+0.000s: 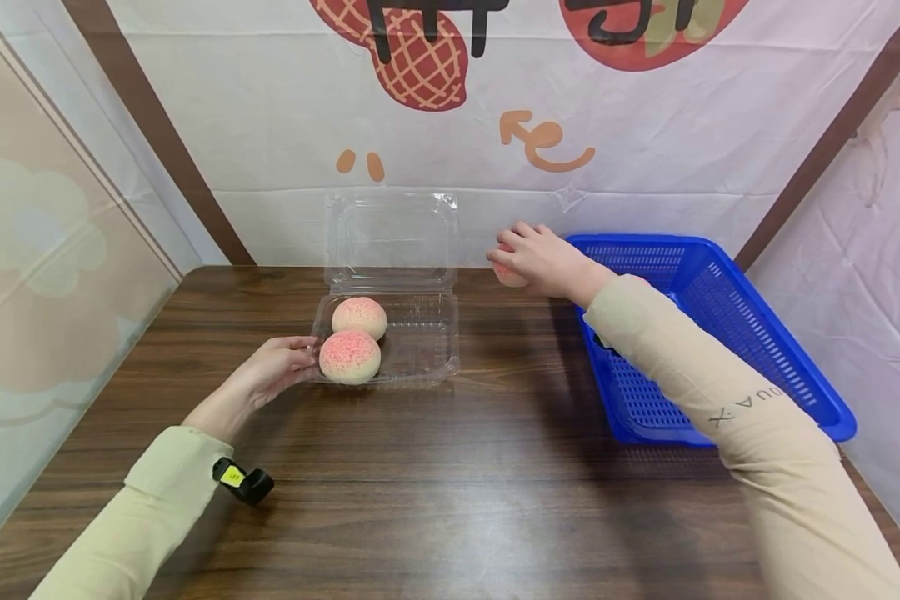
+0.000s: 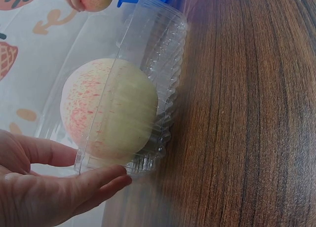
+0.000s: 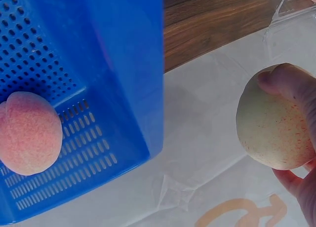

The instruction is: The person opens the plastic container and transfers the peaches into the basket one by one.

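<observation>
Left hand (image 1: 273, 371) pinches clear container (image 1: 423, 333) edge | right hand (image 1: 546, 260), raised, grips speckled ball (image 3: 266, 131)

Dark wood-grain tabletop (image 1: 465, 492), glossy in patches. White printed backdrop (image 1: 270, 117) behind it, bearing an orange arrow (image 1: 546, 134). Pale flower-patterned panel (image 1: 37, 233) at left.

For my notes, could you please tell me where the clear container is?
In the head view, the container sits on the table left of the blue basket, pinched by the left grip.
</observation>
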`<state>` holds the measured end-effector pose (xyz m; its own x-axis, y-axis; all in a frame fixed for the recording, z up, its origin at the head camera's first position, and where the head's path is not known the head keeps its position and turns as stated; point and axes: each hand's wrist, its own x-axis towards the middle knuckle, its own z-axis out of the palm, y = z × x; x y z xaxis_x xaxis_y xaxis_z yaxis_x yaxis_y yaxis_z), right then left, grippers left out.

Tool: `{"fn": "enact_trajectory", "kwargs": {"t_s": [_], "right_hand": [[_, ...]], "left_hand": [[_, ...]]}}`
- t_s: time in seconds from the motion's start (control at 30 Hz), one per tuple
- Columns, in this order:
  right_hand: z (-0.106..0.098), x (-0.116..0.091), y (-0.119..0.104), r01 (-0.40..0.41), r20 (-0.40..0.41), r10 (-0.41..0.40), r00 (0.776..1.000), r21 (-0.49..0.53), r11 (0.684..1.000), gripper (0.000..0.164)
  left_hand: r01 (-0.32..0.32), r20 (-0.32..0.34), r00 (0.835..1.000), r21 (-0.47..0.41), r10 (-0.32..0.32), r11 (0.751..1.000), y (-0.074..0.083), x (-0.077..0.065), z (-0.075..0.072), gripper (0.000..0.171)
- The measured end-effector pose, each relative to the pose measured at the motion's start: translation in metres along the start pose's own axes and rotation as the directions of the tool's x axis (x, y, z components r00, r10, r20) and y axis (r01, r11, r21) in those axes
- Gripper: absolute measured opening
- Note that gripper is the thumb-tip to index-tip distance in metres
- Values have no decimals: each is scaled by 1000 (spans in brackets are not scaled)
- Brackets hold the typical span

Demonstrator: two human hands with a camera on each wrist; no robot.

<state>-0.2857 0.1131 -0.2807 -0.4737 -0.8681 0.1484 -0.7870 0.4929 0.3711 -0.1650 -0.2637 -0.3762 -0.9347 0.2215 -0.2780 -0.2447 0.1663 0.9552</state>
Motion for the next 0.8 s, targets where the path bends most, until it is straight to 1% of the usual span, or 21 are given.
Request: {"fn": "enact_trajectory", "kwargs": {"t_s": [0.13, 0.23, 0.43, 0.63, 0.8], "right_hand": [[-1, -3, 3, -15, 19, 15, 1000, 7, 1000, 41], [-3, -6, 5, -23, 23, 22, 999, 17, 1000, 49], [-5, -10, 10, -43, 49, 42, 998, 20, 999, 60], [-4, -15, 15, -70, 90, 68, 994, 18, 997, 67], [-5, -19, 18, -92, 104, 90, 990, 13, 996, 67]], "left_hand": [[0, 1, 1000, -6, 0, 1000, 0, 0, 0, 55], [-3, 1, 1000, -6, 3, 1000, 0, 0, 0, 55], [-5, 2, 1000, -5, 5, 1000, 0, 1, 1, 55], [-6, 1, 1000, -3, 6, 1000, 0, 1, 1, 55], [-3, -6, 1000, -20, 3, 1000, -1, 2, 0, 55]]}}
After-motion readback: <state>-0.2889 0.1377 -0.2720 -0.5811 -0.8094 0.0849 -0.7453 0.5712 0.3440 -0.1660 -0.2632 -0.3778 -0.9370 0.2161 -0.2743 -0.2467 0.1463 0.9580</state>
